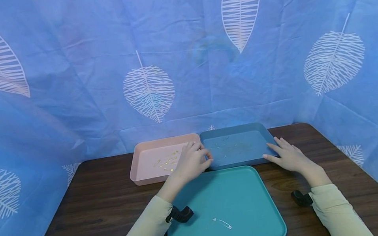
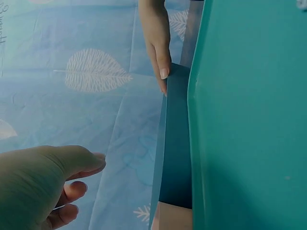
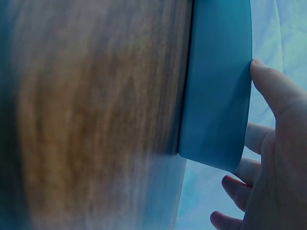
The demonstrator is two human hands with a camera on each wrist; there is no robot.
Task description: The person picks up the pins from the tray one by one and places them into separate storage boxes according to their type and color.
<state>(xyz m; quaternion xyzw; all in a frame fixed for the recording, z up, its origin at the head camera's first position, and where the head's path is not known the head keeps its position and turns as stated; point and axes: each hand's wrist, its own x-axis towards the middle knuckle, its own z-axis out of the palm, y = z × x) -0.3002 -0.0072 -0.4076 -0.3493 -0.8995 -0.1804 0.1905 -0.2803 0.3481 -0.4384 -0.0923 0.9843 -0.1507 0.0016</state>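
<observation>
My left hand [image 1: 192, 160] is raised over the place where the pink tray [image 1: 137, 168] and the blue tray [image 1: 247, 128] meet. Its fingers are bent toward the thumb; in the left wrist view the thumb [image 2: 91, 160] overlaps a finger, and I cannot tell whether something tiny is between them. My right hand [image 1: 291, 156], fingers spread, touches the blue tray's right rim with the thumb and fingertips. Several gold safety pins [image 1: 171, 162] lie in the pink tray. Small silvery pieces [image 1: 227, 144] are scattered in the blue one. A silver safety pin [image 1: 225, 224] lies on the teal tray [image 1: 235, 195].
All three trays stand on a dark wooden table [image 1: 90, 210], the teal one nearest me. A blue curtain [image 1: 185, 86] with white leaf prints hangs behind and at both sides. Each wrist carries a black camera [image 1: 183, 214].
</observation>
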